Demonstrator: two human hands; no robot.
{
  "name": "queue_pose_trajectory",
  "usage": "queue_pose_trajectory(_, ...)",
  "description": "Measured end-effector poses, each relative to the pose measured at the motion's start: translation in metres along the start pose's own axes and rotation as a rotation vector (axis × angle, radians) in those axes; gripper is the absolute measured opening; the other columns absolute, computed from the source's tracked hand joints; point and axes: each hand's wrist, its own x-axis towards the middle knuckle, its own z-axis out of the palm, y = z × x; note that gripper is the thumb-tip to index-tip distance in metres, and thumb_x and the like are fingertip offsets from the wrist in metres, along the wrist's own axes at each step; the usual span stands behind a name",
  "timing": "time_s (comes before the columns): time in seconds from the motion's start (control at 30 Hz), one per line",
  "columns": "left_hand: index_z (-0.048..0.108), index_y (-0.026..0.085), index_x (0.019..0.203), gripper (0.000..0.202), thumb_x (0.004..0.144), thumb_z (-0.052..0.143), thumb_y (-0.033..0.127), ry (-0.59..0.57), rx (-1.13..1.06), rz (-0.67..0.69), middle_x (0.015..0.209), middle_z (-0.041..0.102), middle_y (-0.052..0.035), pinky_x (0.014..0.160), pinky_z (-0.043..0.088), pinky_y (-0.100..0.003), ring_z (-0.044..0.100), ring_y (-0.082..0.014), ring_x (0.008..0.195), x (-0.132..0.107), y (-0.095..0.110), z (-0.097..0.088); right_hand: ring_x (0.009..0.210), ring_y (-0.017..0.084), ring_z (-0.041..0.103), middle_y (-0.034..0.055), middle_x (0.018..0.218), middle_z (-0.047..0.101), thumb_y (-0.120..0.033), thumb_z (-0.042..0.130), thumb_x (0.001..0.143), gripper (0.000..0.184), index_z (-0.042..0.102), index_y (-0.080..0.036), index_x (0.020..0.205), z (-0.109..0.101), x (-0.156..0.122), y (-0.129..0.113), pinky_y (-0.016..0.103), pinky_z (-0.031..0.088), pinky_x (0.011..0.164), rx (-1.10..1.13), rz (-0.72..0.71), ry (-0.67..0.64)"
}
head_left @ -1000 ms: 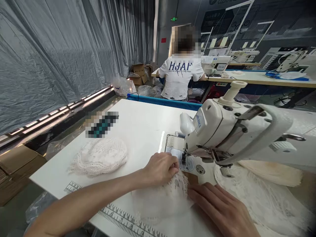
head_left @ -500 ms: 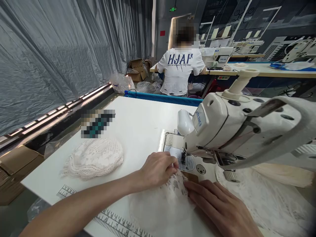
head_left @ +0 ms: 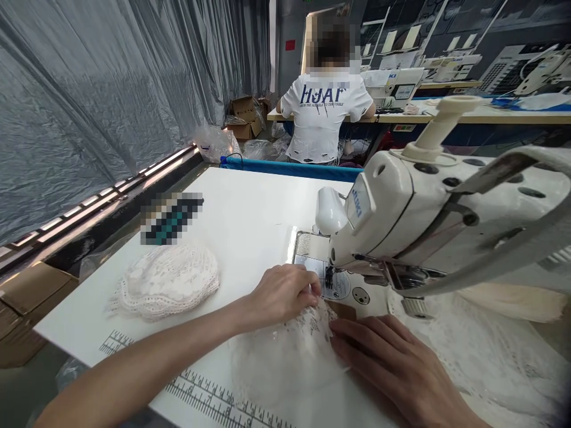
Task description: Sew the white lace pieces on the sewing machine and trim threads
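Note:
A sheer white lace fabric (head_left: 289, 362) lies on the table in front of the sewing machine (head_left: 383, 208). My left hand (head_left: 283, 294) pinches its upper edge between thumb and fingers, just left of the presser foot (head_left: 329, 277). My right hand (head_left: 388, 356) rests at the fabric's right edge. Its fingertips press together on the lace there, with the thumb hidden. Between the hands the patterned lace border is bunched up. A brown piece (head_left: 342, 310) shows on the machine bed behind my right fingertips.
A stack of white lace pieces (head_left: 169, 279) sits on the white table (head_left: 250, 208) at left. More white lace (head_left: 486, 351) lies right of the machine. Ruler markings (head_left: 200, 392) run along the front edge. Ahead, a person in a white shirt (head_left: 323, 119) sits at another table.
The view has shifted slightly, so the scene sits a little higher and left. Both hands keep their places on the lace, with hardly any movement.

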Motion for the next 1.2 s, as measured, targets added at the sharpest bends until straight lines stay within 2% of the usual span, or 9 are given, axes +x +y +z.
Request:
queue_pose_trajectory(0.27,0.062,0.021,0.082,0.008,0.083,0.055,0.018,-0.015,0.018,-0.021,0.075,0.060,0.0037,0.065,0.040,-0.024,0.056,-0.0128,0.076,0.000,0.003,-0.002,0.093,0.021,0.057,0.0079,0.112,0.066,-0.014,0.036,0.094,0.030,0.065,-0.021,0.091,-0.002,0.009,0.000,0.035,0.040,0.075,-0.106,-0.044,0.037)
queue_pose_trajectory(0.4,0.062,0.023,0.092,0.012,0.081,0.057,0.020,0.022,0.023,-0.020,0.074,0.060,0.0039,0.068,0.042,-0.024,0.057,-0.0140,0.078,-0.001,0.002,0.001,0.095,0.020,0.059,0.0089,0.106,0.069,-0.017,0.044,0.092,0.022,0.062,-0.016,0.105,-0.009,0.016,-0.001,0.032,0.041,0.075,-0.159,-0.091,-0.014)
queue_pose_trajectory(0.53,0.056,0.023,0.108,0.028,0.080,0.059,0.018,0.185,0.174,0.095,0.093,0.059,0.0005,0.075,0.042,-0.029,0.056,-0.0149,0.083,-0.005,-0.001,0.007,0.088,0.019,0.061,0.0109,0.099,0.071,-0.016,0.045,0.091,0.022,0.062,-0.011,0.104,-0.010,0.019,-0.003,0.032,0.042,0.072,-0.151,-0.100,0.027)
queue_pose_trajectory(0.67,0.055,0.021,0.106,0.030,0.081,0.052,0.003,0.394,0.382,0.312,0.110,0.054,-0.0050,0.080,0.038,-0.032,0.052,-0.0164,0.097,-0.011,-0.005,0.015,0.086,0.019,0.060,0.0084,0.101,0.070,-0.016,0.045,0.091,0.023,0.063,-0.015,0.106,-0.005,0.016,-0.003,0.032,0.043,0.071,-0.111,-0.065,0.018)
queue_pose_trajectory(0.8,0.058,0.018,0.089,0.024,0.085,0.042,-0.001,0.344,0.544,0.467,0.092,0.059,-0.0023,0.075,0.035,-0.031,0.052,-0.0133,0.083,-0.016,-0.005,0.021,0.087,0.020,0.059,0.0079,0.104,0.068,-0.019,0.042,0.093,0.026,0.062,-0.019,0.109,0.001,0.007,-0.001,0.033,0.042,0.072,-0.074,-0.005,0.021)
queue_pose_trajectory(0.87,0.058,0.016,0.082,0.022,0.085,0.043,0.000,0.309,0.619,0.463,0.081,0.059,-0.0020,0.071,0.035,-0.030,0.051,-0.0129,0.074,-0.018,-0.003,0.023,0.090,0.021,0.058,0.0086,0.107,0.067,-0.018,0.043,0.093,0.026,0.062,-0.019,0.111,0.004,0.004,-0.001,0.034,0.041,0.073,-0.072,-0.012,0.009)
queue_pose_trajectory(1.0,0.056,0.014,0.073,0.024,0.080,0.043,-0.005,0.348,0.741,0.434,0.071,0.057,-0.0013,0.066,0.034,-0.030,0.048,-0.0124,0.063,-0.022,0.001,0.024,0.093,0.022,0.056,0.0075,0.108,0.067,-0.018,0.043,0.093,0.025,0.065,-0.020,0.107,0.009,0.001,-0.002,0.035,0.038,0.076,-0.043,-0.005,0.076)
queue_pose_trajectory(1.1,0.052,0.015,0.068,0.023,0.079,0.045,-0.004,0.378,0.778,0.449,0.071,0.056,-0.0006,0.066,0.034,-0.030,0.048,-0.0125,0.062,-0.025,0.005,0.024,0.089,0.021,0.056,0.0062,0.106,0.068,-0.021,0.043,0.094,0.024,0.066,-0.020,0.103,0.009,0.003,-0.002,0.035,0.037,0.075,-0.047,-0.008,0.133)
queue_pose_trajectory(1.2,0.048,0.016,0.066,0.021,0.083,0.049,0.004,0.388,0.775,0.453,0.071,0.055,0.0004,0.067,0.034,-0.031,0.049,-0.0136,0.064,-0.030,0.010,0.025,0.086,0.020,0.056,0.0059,0.106,0.068,-0.024,0.044,0.095,0.023,0.065,-0.019,0.103,0.004,0.007,-0.003,0.034,0.037,0.074,-0.098,-0.028,0.096)
